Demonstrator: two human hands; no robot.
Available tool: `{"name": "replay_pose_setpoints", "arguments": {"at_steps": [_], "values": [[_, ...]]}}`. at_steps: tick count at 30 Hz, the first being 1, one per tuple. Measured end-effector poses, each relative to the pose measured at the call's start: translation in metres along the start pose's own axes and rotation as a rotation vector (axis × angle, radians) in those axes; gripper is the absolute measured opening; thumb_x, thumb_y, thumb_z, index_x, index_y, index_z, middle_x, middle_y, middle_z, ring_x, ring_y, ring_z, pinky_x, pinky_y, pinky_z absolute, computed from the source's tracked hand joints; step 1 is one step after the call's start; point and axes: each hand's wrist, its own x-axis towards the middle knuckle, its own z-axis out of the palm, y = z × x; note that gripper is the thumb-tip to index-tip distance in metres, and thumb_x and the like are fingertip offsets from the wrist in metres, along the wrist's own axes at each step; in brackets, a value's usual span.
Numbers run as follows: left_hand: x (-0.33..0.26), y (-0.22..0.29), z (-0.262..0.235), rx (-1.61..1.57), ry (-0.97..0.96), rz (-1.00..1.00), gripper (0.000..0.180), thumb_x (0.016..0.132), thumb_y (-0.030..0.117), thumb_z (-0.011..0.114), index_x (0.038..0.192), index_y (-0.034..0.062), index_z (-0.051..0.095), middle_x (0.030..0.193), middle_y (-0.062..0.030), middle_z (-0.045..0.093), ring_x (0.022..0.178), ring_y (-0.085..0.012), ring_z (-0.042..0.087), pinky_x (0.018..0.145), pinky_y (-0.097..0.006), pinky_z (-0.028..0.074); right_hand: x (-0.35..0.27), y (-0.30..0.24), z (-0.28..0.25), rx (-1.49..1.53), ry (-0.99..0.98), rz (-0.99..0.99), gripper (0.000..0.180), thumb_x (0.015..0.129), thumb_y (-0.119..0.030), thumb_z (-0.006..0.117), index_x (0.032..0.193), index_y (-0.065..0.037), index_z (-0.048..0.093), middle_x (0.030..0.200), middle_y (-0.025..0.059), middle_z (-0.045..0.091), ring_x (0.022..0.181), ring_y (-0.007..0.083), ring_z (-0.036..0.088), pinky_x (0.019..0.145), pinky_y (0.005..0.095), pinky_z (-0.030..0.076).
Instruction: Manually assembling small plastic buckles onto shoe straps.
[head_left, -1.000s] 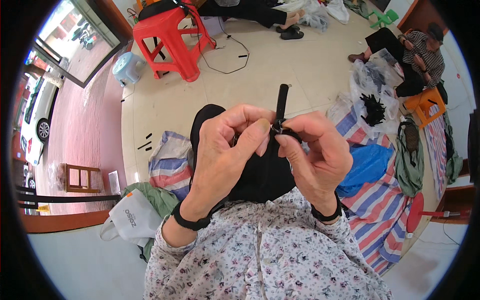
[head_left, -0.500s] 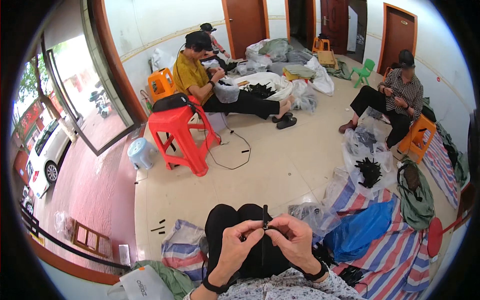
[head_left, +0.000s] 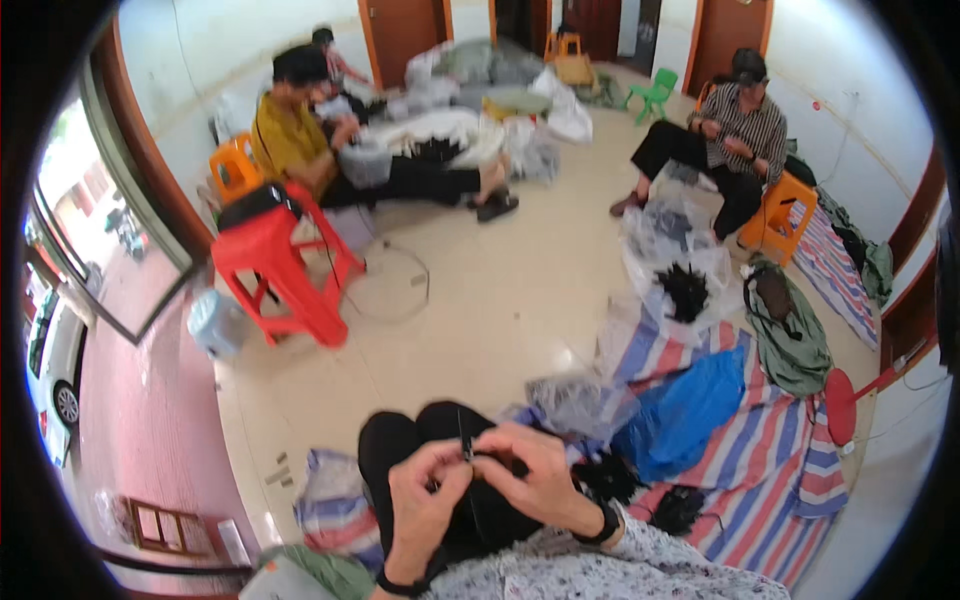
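Observation:
Over my black-trousered lap, my left hand (head_left: 425, 490) and my right hand (head_left: 530, 475) meet with fingertips pinched together. Between them both grip a thin black strip (head_left: 465, 428), held roughly upright. Its upper end pokes out above my fingers; the lower part is hard to make out against the dark trousers. What the fingertips cover at the middle is hidden and blurred. To the right of my knees, a pile of black strips (head_left: 606, 478) lies on the striped sheet (head_left: 735, 475), with another dark bunch (head_left: 679, 510) nearer me.
A blue plastic bag (head_left: 685, 415) and a clear bag (head_left: 580, 405) lie to my right. Ahead left stands a red stool (head_left: 280, 270) with a black case (head_left: 262, 203). Several people sit around the room, one near black pieces (head_left: 683, 292) on clear plastic. A glass door opens at left.
The whole view has swung to the right, so the room sits further left and higher in the picture. Both hands still pinch the black strip over my lap.

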Motion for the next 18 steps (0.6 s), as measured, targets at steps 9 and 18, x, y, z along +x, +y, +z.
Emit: {"name": "replay_pose_setpoints", "arguments": {"at_steps": [9,18], "values": [[0.026,0.01,0.015,-0.378,-0.107,-0.043,0.025,0.087,0.01,0.066,0.108,-0.0045,0.065,0.084,-0.0001,0.066,0.07,-0.0021,0.055,0.063,-0.017,0.043,0.015,0.005,-0.013,0.045,0.048,-0.052,0.023,0.08,0.009,0.07,0.101,0.008,0.061,0.086,0.0106,0.062,0.073,0.0132,0.06,0.063,0.0226,0.05],[0.013,0.003,0.017,-0.471,-0.162,0.01,0.033,0.089,0.012,0.066,0.117,-0.0056,0.062,0.092,-0.0041,0.066,0.081,-0.0063,0.06,0.072,-0.019,0.046,0.006,-0.002,-0.011,0.026,0.177,-0.151,0.023,0.074,0.006,0.074,0.095,0.001,0.065,0.081,0.0087,0.065,0.061,0.0135,0.057,0.052,0.0226,0.043]]}}
